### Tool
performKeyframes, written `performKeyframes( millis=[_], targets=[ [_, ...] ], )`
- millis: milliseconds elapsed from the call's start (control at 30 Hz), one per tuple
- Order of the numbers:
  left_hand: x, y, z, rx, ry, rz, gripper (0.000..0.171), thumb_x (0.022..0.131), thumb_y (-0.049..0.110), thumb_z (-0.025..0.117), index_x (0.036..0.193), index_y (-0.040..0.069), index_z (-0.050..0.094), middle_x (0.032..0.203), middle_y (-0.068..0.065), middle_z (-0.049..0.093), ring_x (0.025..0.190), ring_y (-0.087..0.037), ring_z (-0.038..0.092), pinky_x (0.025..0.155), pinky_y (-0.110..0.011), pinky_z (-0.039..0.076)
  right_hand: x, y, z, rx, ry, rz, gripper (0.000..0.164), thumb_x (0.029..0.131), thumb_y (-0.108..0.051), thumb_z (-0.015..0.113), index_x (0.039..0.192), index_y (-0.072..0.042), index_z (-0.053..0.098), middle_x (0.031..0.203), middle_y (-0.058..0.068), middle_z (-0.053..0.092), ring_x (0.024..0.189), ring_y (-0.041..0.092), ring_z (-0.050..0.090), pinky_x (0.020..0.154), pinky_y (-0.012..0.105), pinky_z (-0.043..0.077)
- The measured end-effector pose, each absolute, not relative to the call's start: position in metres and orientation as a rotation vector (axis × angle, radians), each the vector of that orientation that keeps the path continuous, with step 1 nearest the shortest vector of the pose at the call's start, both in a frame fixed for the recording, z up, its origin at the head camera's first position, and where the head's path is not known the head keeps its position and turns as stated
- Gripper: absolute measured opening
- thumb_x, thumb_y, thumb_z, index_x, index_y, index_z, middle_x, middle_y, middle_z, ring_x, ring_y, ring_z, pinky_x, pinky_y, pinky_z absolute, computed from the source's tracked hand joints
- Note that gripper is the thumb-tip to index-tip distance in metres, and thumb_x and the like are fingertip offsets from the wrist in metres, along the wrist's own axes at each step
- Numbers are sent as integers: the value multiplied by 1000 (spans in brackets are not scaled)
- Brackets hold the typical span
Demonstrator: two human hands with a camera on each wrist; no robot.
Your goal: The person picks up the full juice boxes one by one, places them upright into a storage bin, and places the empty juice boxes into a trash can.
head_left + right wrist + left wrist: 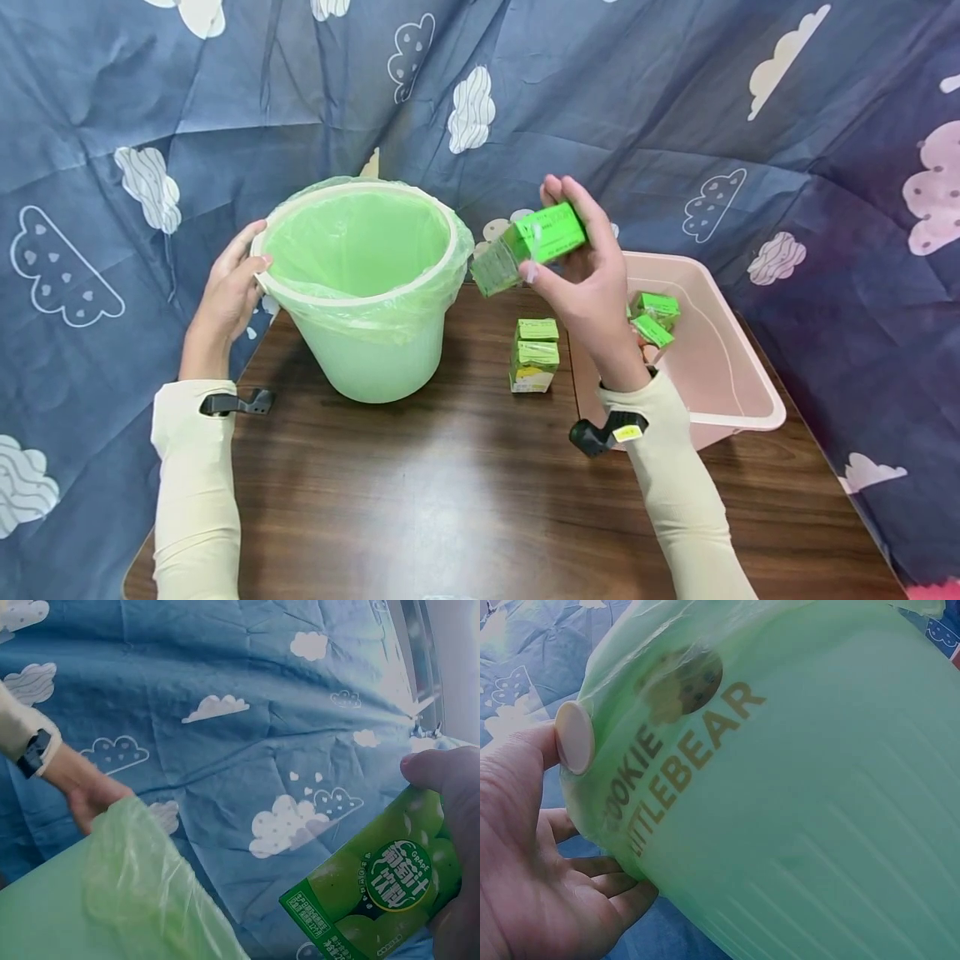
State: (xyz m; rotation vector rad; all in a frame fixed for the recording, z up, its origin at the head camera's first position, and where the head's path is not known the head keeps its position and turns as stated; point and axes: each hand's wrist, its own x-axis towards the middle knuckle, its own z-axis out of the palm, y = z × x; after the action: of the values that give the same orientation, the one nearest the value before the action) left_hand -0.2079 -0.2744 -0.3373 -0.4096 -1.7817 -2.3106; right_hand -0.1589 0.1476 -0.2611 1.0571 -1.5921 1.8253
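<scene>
My left hand (225,287) grips the rim of a light green trash bin (367,358) on its left side, thumb over the edge. In the left wrist view, the other fingers lie against the bin's wall (817,787), which bears bear lettering. A thin green plastic bag (352,233) lines the bin and folds over its rim. To the right of the bin, above the table, my right hand (592,283) holds a green grape juice carton (551,233) between thumb and fingers. The right wrist view shows the carton's grape picture (375,877).
Two small green and yellow cartons (536,358) stand on the brown wooden table (420,500) between the bin and a pink plastic tub (738,367). Several green cartons (655,321) lie in the tub. Behind hangs a blue cloth (585,83) with cloud prints.
</scene>
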Motion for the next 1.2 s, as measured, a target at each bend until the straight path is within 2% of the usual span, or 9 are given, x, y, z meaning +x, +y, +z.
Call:
performKeyframes(
  millis=[267, 400, 533, 667, 933, 1067, 1200],
  targets=[
    [-208, -275, -337, -408, -1783, -2310, 62, 100, 0, 44, 158, -1, 22, 148, -18, 34, 113, -17, 54, 85, -19, 51, -184, 113, -240, 1132, -1586, 1797, 77, 82, 8, 72, 149, 11, 35, 153, 26, 41, 144, 29, 40, 115, 42, 36],
    [-208, -275, -337, -427, -1785, -2299, 61, 101, -1, 43, 158, -2, 22, 145, -16, 37, 114, -18, 53, 86, -19, 51, -196, 96, -236, 1106, -1573, 1825, 75, 81, 12, 73, 148, 12, 38, 152, 23, 44, 142, 26, 43, 113, 40, 38],
    [-209, -274, -337, -435, -1797, -2285, 61, 101, -1, 42, 158, -2, 22, 141, -14, 40, 112, -18, 53, 85, -19, 51, -210, 78, -237, 1026, -1617, 1923, 73, 81, 13, 74, 147, 8, 43, 146, 18, 48, 125, 21, 53, 101, 32, 46],
    [-208, -275, -337, -426, -1806, -2281, 61, 100, -1, 42, 158, -3, 22, 139, -14, 41, 109, -16, 55, 84, -18, 51, -220, 61, -243, 958, -1699, 1992, 70, 83, 9, 74, 146, 4, 45, 144, 15, 48, 110, 18, 56, 91, 27, 48],
    [-210, -275, -335, -437, -1823, -2263, 61, 100, 0, 42, 158, -3, 21, 149, -19, 32, 111, -16, 53, 84, -18, 50, -233, 41, -248, 919, -1886, 1863, 70, 85, -5, 79, 148, -3, 47, 146, 11, 48, 107, 16, 57, 89, 28, 50],
    [-210, -275, -335, -422, -1830, -2267, 61, 101, 2, 44, 157, -2, 23, 149, -19, 32, 110, -15, 53, 82, -18, 50, -239, 34, -247, 880, -1971, 1819, 72, 85, -9, 80, 149, -6, 46, 147, 8, 48, 106, 16, 57, 89, 26, 49],
    [-210, -276, -336, -409, -1839, -2266, 61, 101, 1, 44, 158, -2, 23, 148, -19, 33, 109, -15, 54, 81, -18, 50, -244, 30, -246, 899, -2011, 1831, 79, 85, -7, 79, 153, -4, 40, 155, 6, 43, 128, 7, 51, 104, 22, 42]
  ],
)
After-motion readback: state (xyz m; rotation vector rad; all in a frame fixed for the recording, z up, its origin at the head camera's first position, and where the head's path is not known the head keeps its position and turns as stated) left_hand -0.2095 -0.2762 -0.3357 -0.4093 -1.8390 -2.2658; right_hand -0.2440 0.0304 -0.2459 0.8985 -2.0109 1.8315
